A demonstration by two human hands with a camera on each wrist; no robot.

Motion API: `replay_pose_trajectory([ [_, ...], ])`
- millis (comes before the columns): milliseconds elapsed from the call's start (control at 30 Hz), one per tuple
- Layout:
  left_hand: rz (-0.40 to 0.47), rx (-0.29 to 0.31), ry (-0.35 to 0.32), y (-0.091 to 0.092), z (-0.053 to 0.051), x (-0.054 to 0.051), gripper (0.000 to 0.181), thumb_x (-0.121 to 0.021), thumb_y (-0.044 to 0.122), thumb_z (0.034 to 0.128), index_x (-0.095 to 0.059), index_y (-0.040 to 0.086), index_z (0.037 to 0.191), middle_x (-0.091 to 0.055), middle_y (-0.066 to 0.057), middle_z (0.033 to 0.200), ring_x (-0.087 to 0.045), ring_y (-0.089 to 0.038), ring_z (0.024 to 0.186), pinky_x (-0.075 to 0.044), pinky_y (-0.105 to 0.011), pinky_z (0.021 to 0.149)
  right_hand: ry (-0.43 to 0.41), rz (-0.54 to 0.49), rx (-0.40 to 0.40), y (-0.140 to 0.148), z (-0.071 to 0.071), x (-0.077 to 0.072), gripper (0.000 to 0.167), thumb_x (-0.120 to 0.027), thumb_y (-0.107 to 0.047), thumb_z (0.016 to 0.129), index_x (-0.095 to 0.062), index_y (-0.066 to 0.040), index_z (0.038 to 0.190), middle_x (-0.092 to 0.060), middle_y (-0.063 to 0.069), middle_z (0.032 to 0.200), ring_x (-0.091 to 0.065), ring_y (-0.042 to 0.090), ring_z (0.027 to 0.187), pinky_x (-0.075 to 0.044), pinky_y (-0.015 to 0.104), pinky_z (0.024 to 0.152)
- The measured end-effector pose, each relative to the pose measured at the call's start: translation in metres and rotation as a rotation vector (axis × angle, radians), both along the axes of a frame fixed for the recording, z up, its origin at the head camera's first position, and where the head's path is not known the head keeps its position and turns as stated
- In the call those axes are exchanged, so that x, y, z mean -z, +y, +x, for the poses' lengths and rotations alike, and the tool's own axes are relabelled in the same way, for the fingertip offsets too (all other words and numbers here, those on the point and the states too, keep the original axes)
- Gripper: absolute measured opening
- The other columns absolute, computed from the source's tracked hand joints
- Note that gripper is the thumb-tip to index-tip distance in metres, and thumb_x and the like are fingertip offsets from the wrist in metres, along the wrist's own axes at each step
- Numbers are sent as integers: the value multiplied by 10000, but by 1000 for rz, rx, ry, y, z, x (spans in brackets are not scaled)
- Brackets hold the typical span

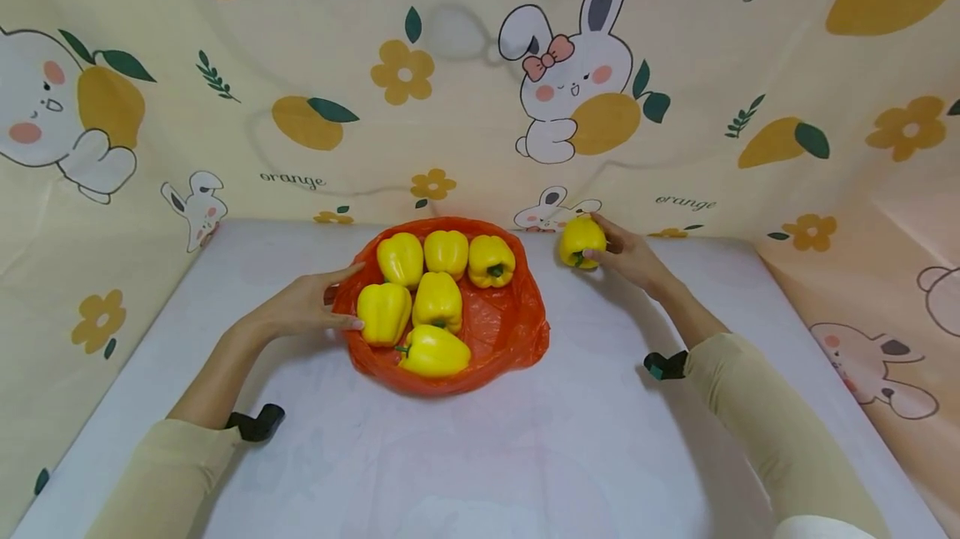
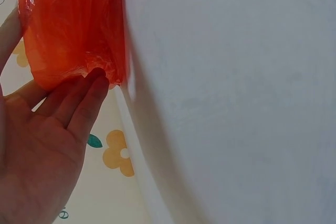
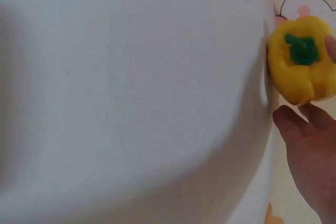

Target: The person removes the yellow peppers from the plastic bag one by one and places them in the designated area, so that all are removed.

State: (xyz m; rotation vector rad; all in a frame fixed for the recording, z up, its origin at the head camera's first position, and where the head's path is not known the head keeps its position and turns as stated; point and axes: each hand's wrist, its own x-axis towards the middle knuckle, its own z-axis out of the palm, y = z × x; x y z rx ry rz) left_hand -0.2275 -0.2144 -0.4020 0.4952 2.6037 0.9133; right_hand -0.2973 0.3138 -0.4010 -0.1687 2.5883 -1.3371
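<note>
An orange-red plastic bag (image 1: 487, 318) lies spread with its mouth up, holding several yellow bell peppers (image 1: 437, 301). My left hand (image 1: 300, 306) touches the bag's left side, thumb at the rim; in the left wrist view the fingers of the left hand (image 2: 52, 124) lie nearly straight against the bag (image 2: 73, 30). To the right of the bag, my right hand (image 1: 630, 256) holds another yellow pepper (image 1: 582, 241) between thumb and fingers. The right wrist view shows this pepper (image 3: 299, 69) with its green stem facing the camera and the right hand (image 3: 315, 150) around it.
A white-covered table (image 1: 465, 456) carries the bag. Behind it and at both sides hangs a cream cloth (image 1: 450, 139) printed with rabbits, oranges and flowers. Each wrist wears a dark camera mount, one left (image 1: 257, 422) and one right (image 1: 665, 365).
</note>
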Motion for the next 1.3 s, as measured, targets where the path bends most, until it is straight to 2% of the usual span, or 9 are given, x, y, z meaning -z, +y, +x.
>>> replay_pose_trajectory([
  [100, 5, 3, -3, 0, 1, 1, 1038, -785, 565, 773, -294, 118, 1571, -379, -218, 1540, -419, -384, 1329, -360, -605, 1087, 13, 13, 16, 3, -4, 10, 803, -672, -384, 949, -193, -333, 1591, -180, 68, 1652, -248, 407, 1462, -235, 581, 1167],
  [200, 11, 5, -1, 0, 1, 2, 1031, -785, 559, 776, -297, 119, 1570, -384, -214, 1538, -434, -380, 1310, -384, -599, 1073, 45, 22, 24, 4, -5, 14, 780, -662, -406, 950, -214, -345, 1586, -203, 59, 1647, -276, 404, 1452, -263, 578, 1157],
  [367, 12, 4, -4, -1, 2, 2, 1030, -782, 565, 775, -298, 124, 1571, -391, -213, 1534, -435, -395, 1318, -406, -595, 1057, 72, -10, 54, 3, -4, 14, 751, -672, -431, 938, -293, -304, 1573, -274, 53, 1623, -345, 384, 1417, -302, 541, 1153],
  [500, 7, 13, 3, -1, 1, 1, 1029, -773, 576, 780, -297, 120, 1571, -394, -211, 1531, -434, -383, 1318, -389, -599, 1069, 112, -5, 78, 2, -5, 14, 733, -682, -437, 929, -349, -258, 1557, -316, 50, 1606, -335, 348, 1432, -304, 503, 1162],
  [633, 10, 18, 10, -2, -1, 1, 1017, -764, 582, 787, -297, 136, 1573, -400, -205, 1529, -426, -380, 1323, -386, -605, 1069, 181, 6, 112, 0, -6, 9, 695, -699, -416, 923, -413, -225, 1528, -375, 48, 1575, -335, 301, 1440, -297, 466, 1173],
  [833, 17, 10, -4, -2, -1, 0, 1018, -760, 583, 789, -288, 141, 1576, -389, -208, 1536, -405, -395, 1347, -388, -609, 1064, 198, -73, 126, -11, -2, -3, 638, -725, -312, 922, -465, -209, 1496, -434, 45, 1538, -372, 236, 1428, -313, 417, 1168],
  [1000, 24, 12, -6, -3, 0, 0, 1026, -766, 577, 788, -284, 128, 1576, -381, -214, 1539, -409, -399, 1347, -395, -600, 1063, 232, -146, 99, -20, 0, -9, 613, -739, -232, 915, -496, -149, 1471, -462, 73, 1517, -388, 236, 1421, -322, 416, 1162],
  [1167, 15, 2, -9, -3, 1, -1, 1028, -764, 580, 787, -277, 141, 1579, -373, -213, 1544, -379, -406, 1365, -382, -617, 1064, 272, -124, 79, -30, 0, -12, 576, -748, -221, 908, -537, -147, 1439, -514, 61, 1474, -422, 221, 1398, -335, 408, 1155],
  [1300, 11, -6, -12, -3, 2, -2, 1028, -763, 580, 786, -277, 144, 1579, -377, -211, 1542, -374, -409, 1369, -382, -622, 1061, 274, -148, 44, -40, 1, -15, 545, -736, -169, 913, -550, -128, 1424, -524, 107, 1458, -441, 243, 1382, -342, 420, 1151],
])
